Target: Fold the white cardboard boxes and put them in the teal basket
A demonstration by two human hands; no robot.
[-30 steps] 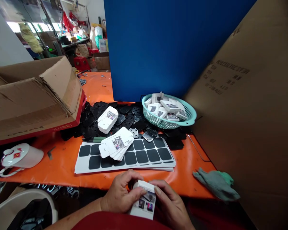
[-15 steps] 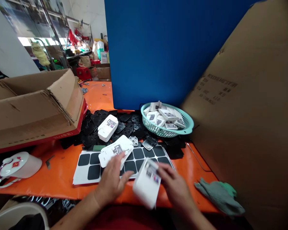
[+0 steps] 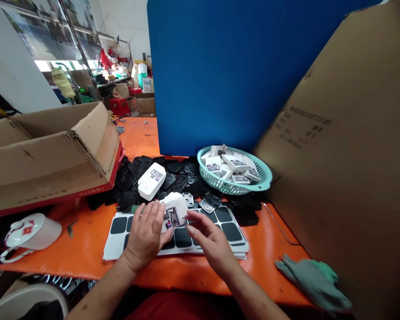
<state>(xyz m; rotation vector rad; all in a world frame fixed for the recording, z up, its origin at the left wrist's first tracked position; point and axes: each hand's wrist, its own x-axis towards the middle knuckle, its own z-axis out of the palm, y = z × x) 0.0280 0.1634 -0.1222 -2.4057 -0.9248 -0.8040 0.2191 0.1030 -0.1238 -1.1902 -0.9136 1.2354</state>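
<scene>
My left hand (image 3: 146,231) is closed around the left side of some flat white printed cards (image 3: 176,212), which are tilted above the sheets. How many cards it holds I cannot tell. My right hand (image 3: 210,238) is at their right edge, fingers curved and thumb apart, fingertips by the edge without a clear grip. Beneath both hands lie white sheets with dark rounded squares (image 3: 183,238). Just beyond, a neat stack of similar white cards (image 3: 152,181) rests on a heap of black flat parts (image 3: 130,173).
A pale green basket (image 3: 216,186) of small white printed boxes stands behind, before a blue panel (image 3: 240,75). Cardboard rises at right (image 3: 346,169); an open carton (image 3: 46,164) is at left. A lidded white mug (image 3: 36,233) and grey-green gloves (image 3: 315,280) lie on the orange table (image 3: 86,240).
The card stack in my right hand has moved left and up from the table's front edge to the left hand. My left hand has closed on the cards, and the right hand's fingers have loosened.
</scene>
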